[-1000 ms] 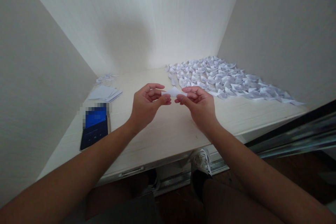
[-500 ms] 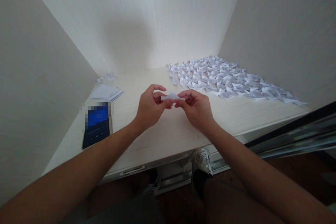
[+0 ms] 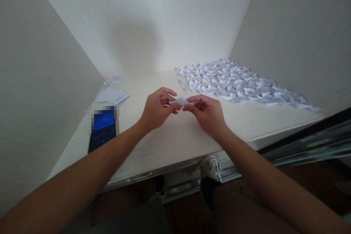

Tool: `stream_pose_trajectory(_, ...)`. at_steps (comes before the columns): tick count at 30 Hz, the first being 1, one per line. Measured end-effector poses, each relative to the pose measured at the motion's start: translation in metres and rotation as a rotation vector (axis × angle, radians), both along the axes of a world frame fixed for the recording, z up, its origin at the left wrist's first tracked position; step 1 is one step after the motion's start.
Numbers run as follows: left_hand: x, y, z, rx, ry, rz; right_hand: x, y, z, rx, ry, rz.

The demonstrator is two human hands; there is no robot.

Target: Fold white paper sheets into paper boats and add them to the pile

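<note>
A small folded white paper piece, with a pointed peak and flat ends like a paper boat, is held above the white tabletop. My left hand pinches its left end between thumb and fingers. On the other end, my right hand pinches it the same way. Both thumbs are on the near side, their tips almost meeting; the fingers cover parts of the paper. To the right and behind lies a dense spread of many folded paper boats.
Flat white paper sheets lie stacked at the left, with a small heap of paper scraps behind. A phone with a lit screen lies left of my forearm. Walls enclose the tabletop; a shoe shows below its front edge.
Both hands keep hold of the paper piece, with only slight finger movement. The view has shifted a little; the things on the tabletop stay put.
</note>
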State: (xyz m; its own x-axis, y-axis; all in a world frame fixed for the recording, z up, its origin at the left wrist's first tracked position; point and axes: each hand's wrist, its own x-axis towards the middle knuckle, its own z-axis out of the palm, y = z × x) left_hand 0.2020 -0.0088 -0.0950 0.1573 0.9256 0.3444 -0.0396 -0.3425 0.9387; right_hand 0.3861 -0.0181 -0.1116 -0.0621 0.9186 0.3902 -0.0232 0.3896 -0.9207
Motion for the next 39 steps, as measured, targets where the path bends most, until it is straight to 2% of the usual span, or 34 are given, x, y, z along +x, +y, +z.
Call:
stream_pose_trajectory(3,-0.004,0.002,0.005,-0.077,-0.038,-0.032,0.001,0.002,0.0,-0.049,0.082,0.057)
stream_pose_trajectory(6,-0.008,0.003,0.008,-0.115,-0.02,-0.031,0.003,0.004,-0.002,-0.037,0.065,0.028)
stream_pose_trajectory(12,-0.015,0.005,0.007,-0.02,0.087,0.018,0.005,0.007,-0.003,-0.05,0.0,0.039)
stream_pose_trajectory(18,-0.014,0.004,0.01,0.016,0.116,-0.035,0.005,0.006,-0.001,-0.031,-0.071,-0.047)
stream_pose_trajectory(23,-0.011,0.004,0.008,-0.004,0.064,-0.044,0.006,0.006,0.002,0.027,-0.043,-0.054)
stream_pose_trajectory(26,-0.01,0.004,0.008,-0.07,0.04,-0.082,0.006,0.005,0.005,0.025,-0.029,-0.051)
stream_pose_trajectory(31,-0.007,0.0,0.009,-0.224,-0.097,-0.179,0.006,0.002,0.008,-0.072,0.106,0.083)
stream_pose_trajectory(39,-0.004,-0.009,0.016,-0.305,-0.282,-0.252,0.009,-0.005,0.016,-0.307,0.393,0.29)
